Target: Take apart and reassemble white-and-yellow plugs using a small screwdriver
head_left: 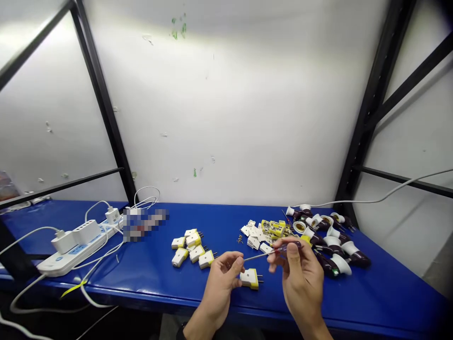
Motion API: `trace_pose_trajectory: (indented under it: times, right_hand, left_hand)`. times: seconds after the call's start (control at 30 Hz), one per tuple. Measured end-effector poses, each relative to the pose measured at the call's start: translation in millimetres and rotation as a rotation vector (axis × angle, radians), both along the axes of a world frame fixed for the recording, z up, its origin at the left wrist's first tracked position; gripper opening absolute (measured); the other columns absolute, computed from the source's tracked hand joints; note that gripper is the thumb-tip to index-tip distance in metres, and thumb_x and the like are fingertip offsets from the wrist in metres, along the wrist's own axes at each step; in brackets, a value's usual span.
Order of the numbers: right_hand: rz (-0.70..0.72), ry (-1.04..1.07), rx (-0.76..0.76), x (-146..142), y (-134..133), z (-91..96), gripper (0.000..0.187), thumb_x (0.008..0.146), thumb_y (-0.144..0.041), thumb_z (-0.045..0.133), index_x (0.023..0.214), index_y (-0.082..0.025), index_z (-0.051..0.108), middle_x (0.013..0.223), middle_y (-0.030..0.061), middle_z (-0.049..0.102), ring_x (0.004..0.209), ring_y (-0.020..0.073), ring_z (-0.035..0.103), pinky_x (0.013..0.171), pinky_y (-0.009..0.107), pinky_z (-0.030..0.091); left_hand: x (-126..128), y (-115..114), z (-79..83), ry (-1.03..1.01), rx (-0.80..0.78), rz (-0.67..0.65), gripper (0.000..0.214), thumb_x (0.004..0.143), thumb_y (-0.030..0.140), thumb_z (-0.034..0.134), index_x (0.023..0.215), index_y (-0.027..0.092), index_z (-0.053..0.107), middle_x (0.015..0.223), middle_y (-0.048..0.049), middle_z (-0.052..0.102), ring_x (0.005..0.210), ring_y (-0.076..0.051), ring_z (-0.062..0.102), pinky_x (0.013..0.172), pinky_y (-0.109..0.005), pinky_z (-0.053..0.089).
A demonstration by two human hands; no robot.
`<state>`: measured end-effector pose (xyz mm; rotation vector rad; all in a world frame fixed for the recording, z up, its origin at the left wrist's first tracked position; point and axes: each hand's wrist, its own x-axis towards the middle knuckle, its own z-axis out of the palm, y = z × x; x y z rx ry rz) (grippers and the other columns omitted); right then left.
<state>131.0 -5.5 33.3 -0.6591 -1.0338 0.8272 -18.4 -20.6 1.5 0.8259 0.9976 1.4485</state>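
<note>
My right hand [300, 278] is closed round a small screwdriver [269, 254] with a dark handle; its thin metal shaft points left. My left hand [222, 278] pinches its fingertips at the tip of that shaft; whether something tiny sits between them I cannot make out. Just below and between the hands a white and yellow plug [250, 278] lies on the blue tabletop [148, 274], prongs pointing right.
Several assembled white-yellow plugs [191, 248] lie left of my hands. Loose plug parts and screws [264, 232] sit behind them, and a heap of brown-white lamp sockets [327, 238] at the right. A white power strip [76, 245] with chargers and cables is far left.
</note>
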Motion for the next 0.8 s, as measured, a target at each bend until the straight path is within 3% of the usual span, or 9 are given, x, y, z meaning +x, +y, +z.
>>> trace_pose_trajectory:
  times: [0.17, 0.57, 0.7, 0.8]
  right_hand:
    - [0.008, 0.002, -0.002, -4, 1, -1.8, 0.025, 0.095, -0.047, 0.060, 0.093, -0.021, 0.060, 0.086, 0.0043, 0.065, 0.062, 0.0181, 0.066, 0.046, 0.028, 0.056]
    - [0.007, -0.008, 0.021, -9, 1, -2.8, 0.023, 0.095, -0.044, 0.061, 0.093, -0.021, 0.061, 0.087, 0.0040, 0.063, 0.062, 0.0166, 0.065, 0.047, 0.027, 0.056]
    - [-0.005, -0.043, 0.022, -10, 1, -0.4, 0.025, 0.095, -0.045, 0.060, 0.091, -0.021, 0.061, 0.085, 0.0033, 0.063, 0.059, 0.0147, 0.063, 0.045, 0.024, 0.054]
    - [0.006, -0.088, 0.028, -7, 1, 4.5, 0.027, 0.096, -0.046, 0.058, 0.090, -0.020, 0.060, 0.082, 0.0024, 0.062, 0.056, 0.0133, 0.061, 0.045, 0.023, 0.052]
  left_hand:
    - [3, -3, 2.0, -0.184, -0.088, 0.042, 0.059, 0.051, 0.053, 0.095, 0.094, 0.017, 0.075, 0.088, -0.0040, 0.065, 0.077, -0.014, 0.059, 0.054, -0.017, 0.044]
    - [2, 0, -3.4, -0.238, -0.084, 0.064, 0.056, 0.052, 0.048, 0.096, 0.094, 0.017, 0.078, 0.089, -0.0047, 0.067, 0.072, -0.011, 0.057, 0.052, -0.015, 0.044]
    - [0, 1, -8.5, -0.129, -0.030, 0.065, 0.054, 0.057, 0.051, 0.093, 0.094, 0.016, 0.078, 0.089, -0.0065, 0.069, 0.072, -0.013, 0.059, 0.052, -0.017, 0.044]
    - [-5, 0, -11.0, 0.111, 0.105, 0.068, 0.046, 0.067, 0.051, 0.086, 0.094, 0.015, 0.078, 0.087, -0.0082, 0.072, 0.079, -0.019, 0.065, 0.060, -0.023, 0.050]
